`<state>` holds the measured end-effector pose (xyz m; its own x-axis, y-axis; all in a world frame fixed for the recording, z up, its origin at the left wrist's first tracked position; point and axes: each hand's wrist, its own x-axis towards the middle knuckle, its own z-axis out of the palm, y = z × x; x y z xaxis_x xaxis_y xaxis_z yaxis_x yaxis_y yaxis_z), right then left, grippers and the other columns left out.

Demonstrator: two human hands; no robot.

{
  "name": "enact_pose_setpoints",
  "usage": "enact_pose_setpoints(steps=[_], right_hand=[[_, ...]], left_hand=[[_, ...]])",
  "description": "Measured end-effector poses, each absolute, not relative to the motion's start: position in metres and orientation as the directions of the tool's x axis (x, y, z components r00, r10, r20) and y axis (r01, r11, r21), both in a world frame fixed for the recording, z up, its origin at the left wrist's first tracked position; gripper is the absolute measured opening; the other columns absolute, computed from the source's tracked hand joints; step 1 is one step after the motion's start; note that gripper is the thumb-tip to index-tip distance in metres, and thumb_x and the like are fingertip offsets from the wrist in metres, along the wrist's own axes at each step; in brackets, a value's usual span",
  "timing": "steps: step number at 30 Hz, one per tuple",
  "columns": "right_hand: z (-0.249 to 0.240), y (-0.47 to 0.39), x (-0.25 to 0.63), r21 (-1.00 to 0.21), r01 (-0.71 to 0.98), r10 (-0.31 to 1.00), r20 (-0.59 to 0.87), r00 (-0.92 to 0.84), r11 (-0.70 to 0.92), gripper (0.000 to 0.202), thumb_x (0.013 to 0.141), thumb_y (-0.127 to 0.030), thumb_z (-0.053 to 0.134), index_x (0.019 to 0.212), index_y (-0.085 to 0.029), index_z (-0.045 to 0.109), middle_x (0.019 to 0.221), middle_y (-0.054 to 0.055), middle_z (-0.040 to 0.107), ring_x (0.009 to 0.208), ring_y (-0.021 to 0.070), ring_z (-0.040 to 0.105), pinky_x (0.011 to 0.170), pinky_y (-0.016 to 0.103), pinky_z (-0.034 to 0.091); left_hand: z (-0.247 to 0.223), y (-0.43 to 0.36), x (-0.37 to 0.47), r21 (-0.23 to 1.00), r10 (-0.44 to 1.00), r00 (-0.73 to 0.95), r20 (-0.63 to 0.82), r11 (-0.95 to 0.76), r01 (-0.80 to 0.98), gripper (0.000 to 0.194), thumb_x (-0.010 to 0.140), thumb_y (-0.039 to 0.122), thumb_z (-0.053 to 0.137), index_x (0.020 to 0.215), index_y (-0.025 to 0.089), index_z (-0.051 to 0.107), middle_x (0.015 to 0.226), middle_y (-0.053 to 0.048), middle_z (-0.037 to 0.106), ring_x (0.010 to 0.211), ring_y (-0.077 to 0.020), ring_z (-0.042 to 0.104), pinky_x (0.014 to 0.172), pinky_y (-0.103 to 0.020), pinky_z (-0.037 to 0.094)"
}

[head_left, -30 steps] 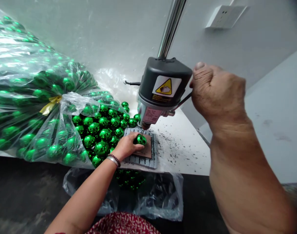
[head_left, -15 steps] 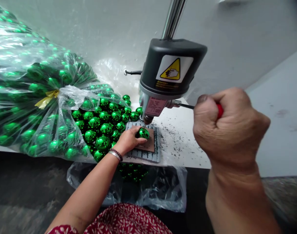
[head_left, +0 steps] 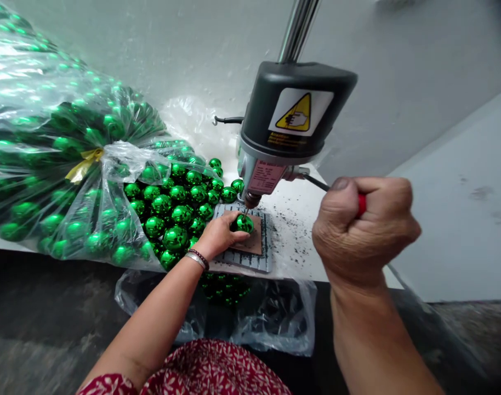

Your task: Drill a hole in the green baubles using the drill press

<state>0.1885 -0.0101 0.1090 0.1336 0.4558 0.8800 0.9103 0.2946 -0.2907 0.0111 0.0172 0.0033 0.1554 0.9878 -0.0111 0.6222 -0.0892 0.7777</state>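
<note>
My left hand (head_left: 223, 235) grips a shiny green ball (head_left: 244, 223) between thumb and fingers. The ball rests on a brown board (head_left: 255, 241) lying on the slotted grey base plate (head_left: 267, 262). Right above it is the bit of a drill press (head_left: 297, 118); whether the tip has entered the ball I cannot tell. Wrapped around the red-knobbed lever (head_left: 362, 204) at the machine's right side is my right hand (head_left: 359, 236), closed in a fist.
Loose green balls (head_left: 175, 239) are heaped left of the base plate, beside a big clear bag (head_left: 69, 164) full of them, tied with a yellow strip (head_left: 85, 165). Dark shavings litter the white table (head_left: 294, 241). An open plastic bag (head_left: 308, 312) with more balls hangs below the front edge.
My right hand, still on the lever, has moved down and to the left in view. My left hand keeps the ball beneath the bit. The view has shifted slightly.
</note>
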Motion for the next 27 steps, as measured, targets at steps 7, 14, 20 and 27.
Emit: enact_pose_setpoints(steps=[7,14,20,27], right_hand=[[0.091,-0.009,0.19,-0.174,0.928,0.344,0.937,0.054,0.329,0.01,0.087,-0.027,0.042,0.082,-0.019,0.047,0.072,0.001,0.05,0.069,0.0079,0.042,0.065,0.026,0.029],[0.06,-0.015,0.189,-0.233,0.907,0.404,0.911,0.078,0.351,0.007,0.085,-0.026,0.043,0.083,-0.02,0.046,0.075,0.003,0.052,0.074,0.0102,0.047,0.07,0.027,0.036],[0.1,-0.002,0.188,-0.361,0.872,0.471,0.864,0.179,0.331,0.027,0.089,-0.039,0.035,0.079,-0.017,0.047,0.073,0.003,0.05,0.069,0.0075,0.042,0.069,0.026,0.036],[0.181,0.033,0.181,-0.526,0.822,0.661,0.699,0.272,0.218,0.04,0.092,-0.045,0.027,0.091,-0.011,0.047,0.08,0.001,0.048,0.084,0.0075,0.052,0.086,0.027,0.037]], left_hand=[[0.002,0.017,0.012,0.762,0.987,0.158,0.024,-0.12,0.636,0.059,0.072,0.033,0.072,0.129,0.021,0.058,0.122,-0.006,0.067,0.108,-0.0235,0.063,0.097,-0.031,0.047],[0.002,0.017,0.012,0.766,0.988,0.151,0.016,-0.109,0.634,0.058,0.073,0.035,0.072,0.128,0.021,0.059,0.115,-0.005,0.069,0.104,-0.0232,0.064,0.093,-0.031,0.048],[0.006,0.015,0.016,0.742,0.995,0.095,-0.014,-0.053,0.668,0.06,0.071,0.037,0.071,0.127,0.022,0.058,0.107,-0.005,0.07,0.095,-0.0222,0.065,0.086,-0.031,0.05],[0.013,-0.004,0.021,0.737,0.999,0.041,0.028,-0.049,0.674,0.052,0.072,0.035,0.07,0.12,0.021,0.057,0.096,-0.004,0.07,0.087,-0.0229,0.065,0.079,-0.033,0.051]])
